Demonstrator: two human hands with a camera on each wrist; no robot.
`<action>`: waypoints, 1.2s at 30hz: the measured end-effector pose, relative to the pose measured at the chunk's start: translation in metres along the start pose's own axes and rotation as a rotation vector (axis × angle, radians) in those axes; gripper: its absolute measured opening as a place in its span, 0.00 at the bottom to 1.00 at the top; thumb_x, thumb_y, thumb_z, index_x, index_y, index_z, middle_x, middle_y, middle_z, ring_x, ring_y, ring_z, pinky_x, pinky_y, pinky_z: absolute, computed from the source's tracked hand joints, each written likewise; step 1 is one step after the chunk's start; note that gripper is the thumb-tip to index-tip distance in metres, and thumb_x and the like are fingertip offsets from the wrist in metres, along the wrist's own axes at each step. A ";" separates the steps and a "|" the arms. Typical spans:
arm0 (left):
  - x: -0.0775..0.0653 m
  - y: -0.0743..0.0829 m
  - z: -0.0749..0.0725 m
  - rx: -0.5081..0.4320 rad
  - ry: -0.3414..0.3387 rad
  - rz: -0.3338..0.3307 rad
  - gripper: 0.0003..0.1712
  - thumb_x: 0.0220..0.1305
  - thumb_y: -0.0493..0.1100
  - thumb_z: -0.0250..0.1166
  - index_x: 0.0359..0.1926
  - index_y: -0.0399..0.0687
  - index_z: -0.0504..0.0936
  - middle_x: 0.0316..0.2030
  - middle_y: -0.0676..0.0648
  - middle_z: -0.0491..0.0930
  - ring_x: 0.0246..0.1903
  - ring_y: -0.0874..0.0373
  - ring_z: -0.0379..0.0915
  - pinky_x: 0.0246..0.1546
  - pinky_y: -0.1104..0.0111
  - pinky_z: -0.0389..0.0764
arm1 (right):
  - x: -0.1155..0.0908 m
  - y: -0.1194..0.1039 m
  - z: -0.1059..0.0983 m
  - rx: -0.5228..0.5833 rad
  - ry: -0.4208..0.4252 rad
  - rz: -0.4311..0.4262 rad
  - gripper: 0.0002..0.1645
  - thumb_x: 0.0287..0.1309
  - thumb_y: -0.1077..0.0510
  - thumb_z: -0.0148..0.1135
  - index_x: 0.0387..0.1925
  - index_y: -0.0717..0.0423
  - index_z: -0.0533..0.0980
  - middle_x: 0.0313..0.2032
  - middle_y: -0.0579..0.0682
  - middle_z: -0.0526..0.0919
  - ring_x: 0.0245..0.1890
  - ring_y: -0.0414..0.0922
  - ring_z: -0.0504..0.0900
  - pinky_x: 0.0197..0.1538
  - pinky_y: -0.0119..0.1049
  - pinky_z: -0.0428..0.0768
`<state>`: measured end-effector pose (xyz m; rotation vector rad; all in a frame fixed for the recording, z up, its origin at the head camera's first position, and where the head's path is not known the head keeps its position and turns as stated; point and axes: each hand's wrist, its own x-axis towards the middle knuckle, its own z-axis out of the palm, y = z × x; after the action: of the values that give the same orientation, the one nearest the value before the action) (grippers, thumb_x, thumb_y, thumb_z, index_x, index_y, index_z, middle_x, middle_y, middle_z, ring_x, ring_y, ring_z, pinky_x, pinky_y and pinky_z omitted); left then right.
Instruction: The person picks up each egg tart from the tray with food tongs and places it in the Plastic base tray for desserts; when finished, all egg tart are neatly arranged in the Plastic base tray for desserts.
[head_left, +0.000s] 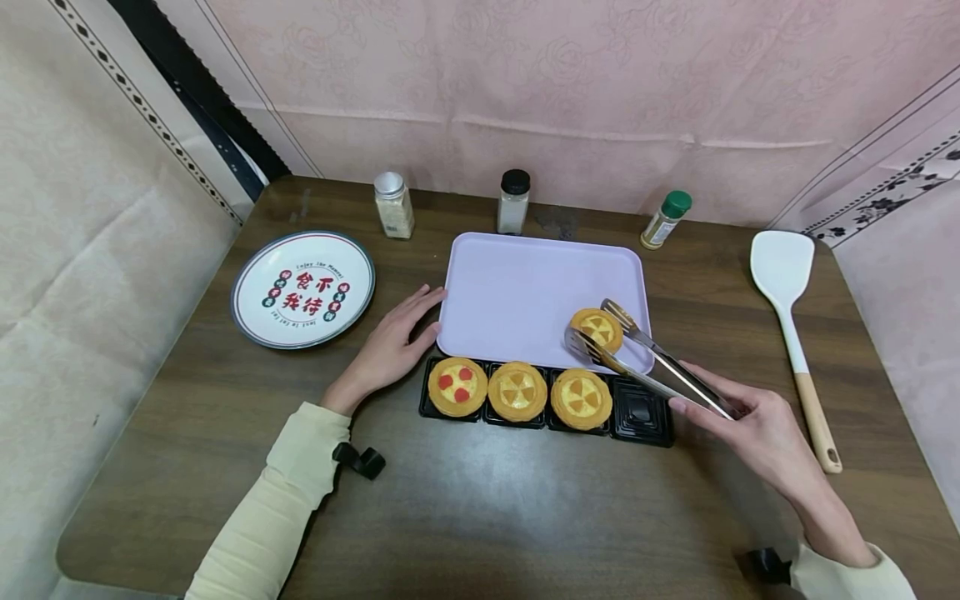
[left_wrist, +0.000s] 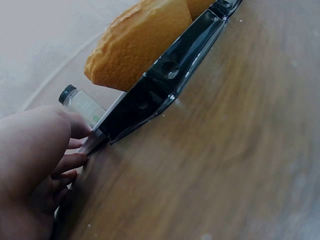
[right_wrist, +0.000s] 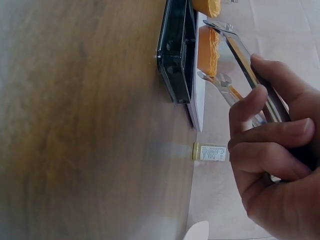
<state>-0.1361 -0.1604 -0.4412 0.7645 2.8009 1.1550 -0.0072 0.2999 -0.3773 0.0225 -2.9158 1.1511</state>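
Observation:
My right hand (head_left: 757, 429) grips metal tongs (head_left: 675, 371), their tips spread on either side of a yellow tart (head_left: 597, 328). That tart sits on the lavender tray (head_left: 525, 287), near its front right corner. In the right wrist view the tongs' tips (right_wrist: 220, 25) straddle the tart (right_wrist: 207, 52). My left hand (head_left: 390, 346) has its fingers at the tray's left edge, thumb near the front corner. Along the tray's front lies a black compartment pack (head_left: 643, 412) with three tarts; the leftmost tart (head_left: 457, 387) has red spots, and the rightmost compartment holds none.
A round plate (head_left: 303, 250) with red lettering lies at the left. Behind the tray stand a silver-capped shaker (head_left: 393, 206), a black-capped jar (head_left: 513, 202) and a green-capped bottle (head_left: 665, 220). A white spatula (head_left: 791, 333) with a wooden handle lies along the right side.

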 end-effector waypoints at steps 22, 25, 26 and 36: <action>0.002 0.000 0.000 -0.001 0.000 -0.003 0.30 0.75 0.46 0.55 0.74 0.50 0.62 0.72 0.48 0.60 0.73 0.53 0.46 0.68 0.47 0.52 | -0.002 -0.001 -0.013 0.000 0.058 -0.001 0.31 0.54 0.49 0.73 0.61 0.33 0.76 0.16 0.45 0.60 0.15 0.41 0.61 0.14 0.36 0.59; 0.002 0.000 -0.001 -0.003 0.000 -0.001 0.30 0.74 0.46 0.55 0.74 0.50 0.63 0.72 0.48 0.60 0.73 0.53 0.46 0.68 0.47 0.51 | -0.006 0.001 -0.021 -0.002 0.054 0.002 0.32 0.55 0.50 0.73 0.62 0.34 0.76 0.16 0.44 0.59 0.15 0.41 0.59 0.15 0.36 0.58; 0.001 0.000 -0.001 -0.004 0.000 -0.003 0.30 0.74 0.46 0.55 0.74 0.50 0.63 0.72 0.48 0.60 0.73 0.53 0.46 0.68 0.47 0.51 | -0.008 0.002 -0.024 -0.012 0.052 0.004 0.32 0.55 0.50 0.73 0.62 0.34 0.76 0.16 0.44 0.58 0.15 0.41 0.59 0.15 0.36 0.58; 0.002 0.000 -0.001 -0.007 -0.010 -0.013 0.30 0.75 0.47 0.55 0.74 0.51 0.62 0.72 0.48 0.60 0.73 0.54 0.45 0.69 0.47 0.51 | -0.038 0.020 -0.044 -0.050 0.014 0.044 0.32 0.55 0.52 0.73 0.63 0.37 0.76 0.18 0.44 0.62 0.18 0.41 0.59 0.20 0.35 0.58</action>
<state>-0.1379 -0.1607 -0.4404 0.7487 2.7884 1.1548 0.0309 0.3447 -0.3591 -0.0504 -2.9461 1.0795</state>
